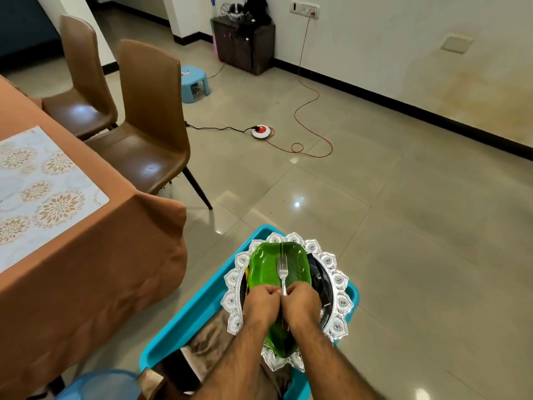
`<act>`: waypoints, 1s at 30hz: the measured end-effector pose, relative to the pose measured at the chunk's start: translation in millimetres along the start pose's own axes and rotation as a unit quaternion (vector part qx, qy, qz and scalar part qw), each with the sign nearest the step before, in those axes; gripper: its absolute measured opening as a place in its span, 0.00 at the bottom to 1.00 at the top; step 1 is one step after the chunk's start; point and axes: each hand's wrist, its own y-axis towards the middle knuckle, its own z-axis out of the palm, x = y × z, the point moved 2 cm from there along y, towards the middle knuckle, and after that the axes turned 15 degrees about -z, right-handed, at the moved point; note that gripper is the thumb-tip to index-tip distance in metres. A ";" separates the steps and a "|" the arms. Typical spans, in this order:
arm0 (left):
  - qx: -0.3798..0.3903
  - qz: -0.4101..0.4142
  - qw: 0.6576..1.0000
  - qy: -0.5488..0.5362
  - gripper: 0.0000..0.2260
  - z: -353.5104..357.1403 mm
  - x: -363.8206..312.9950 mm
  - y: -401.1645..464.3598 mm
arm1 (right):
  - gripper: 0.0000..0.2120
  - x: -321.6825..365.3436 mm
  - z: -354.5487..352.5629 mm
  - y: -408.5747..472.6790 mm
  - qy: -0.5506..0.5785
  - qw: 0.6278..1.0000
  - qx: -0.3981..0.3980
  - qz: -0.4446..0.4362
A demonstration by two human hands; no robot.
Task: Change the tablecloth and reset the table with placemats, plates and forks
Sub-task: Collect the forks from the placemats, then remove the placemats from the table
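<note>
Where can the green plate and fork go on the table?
The placemat is bare, so the green plate and fork fit there. Bare brown tablecloth borders it toward the corner. The blue tub is crowded with stacked plates and both hands.

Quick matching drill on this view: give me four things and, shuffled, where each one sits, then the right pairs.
1 fork
2 green plate
3 placemat
4 silver tray

a on the brown tablecloth
b in the blue bin
c on the green plate, handle between both hands
d on the silver tray

Pairs: 1-c, 2-d, 3-a, 4-b. The left hand and right hand grip the plate's near edge.
</note>
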 end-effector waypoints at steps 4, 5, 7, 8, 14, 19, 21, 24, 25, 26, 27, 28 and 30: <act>0.004 0.011 1.000 -0.010 0.11 1.0 -0.1 -0.1 | 0.07 -0.9 -6.0 2.1 -0.001 1.000 0.006 -0.002; 0.008 0.011 1.000 -0.015 0.10 0.3 0.4 -2.0 | 0.06 -0.5 -8.3 1.0 0.001 1.000 0.010 -0.002; 0.021 0.014 0.999 -0.029 0.09 -1.6 0.9 -6.1 | 0.03 0.4 -13.4 -1.0 0.011 1.000 0.013 -0.006; 0.027 0.014 0.999 -0.037 0.07 -3.7 0.7 -8.9 | 0.02 1.5 -16.7 -2.8 0.015 1.000 0.014 -0.010; 0.030 0.036 0.994 -0.097 0.05 -42.1 -11.4 -44.0 | 0.03 31.9 -37.4 -18.9 0.072 0.991 0.031 -0.106; 0.000 0.066 0.985 -0.157 0.06 -112.8 -16.4 -84.5 | 0.05 88.2 -46.9 -40.6 0.106 0.971 0.061 -0.204; -0.029 0.069 0.982 -0.172 0.07 -151.3 -11.2 -104.3 | 0.03 119.2 -44.6 -55.6 0.101 0.960 0.084 -0.245; -0.083 0.082 0.973 -0.198 0.06 -213.7 4.4 -138.9 | 0.07 172.1 -33.2 -87.6 0.120 0.937 0.141 -0.297; -0.100 0.086 0.971 -0.202 0.04 -232.8 10.9 -150.9 | 0.08 188.7 -28.9 -100.1 0.118 0.929 0.159 -0.311; -0.115 0.088 0.969 -0.201 0.03 -248.3 16.4 -161.4 | 0.09 201.9 -24.2 -110.3 0.119 0.921 0.176 -0.326; -0.136 0.088 0.965 -0.204 0.03 -266.9 24.4 -173.0 | 0.08 218.1 -19.2 -123.1 0.114 0.912 0.193 -0.343; -0.154 0.087 0.962 -0.209 0.04 -284.3 33.6 -183.1 | 0.07 233.1 -13.5 -135.6 0.111 0.904 0.206 -0.359; -0.188 0.083 0.955 -0.214 0.03 -317.1 57.9 -199.1 | 0.06 262.0 -0.4 -165.1 0.103 0.887 0.227 -0.389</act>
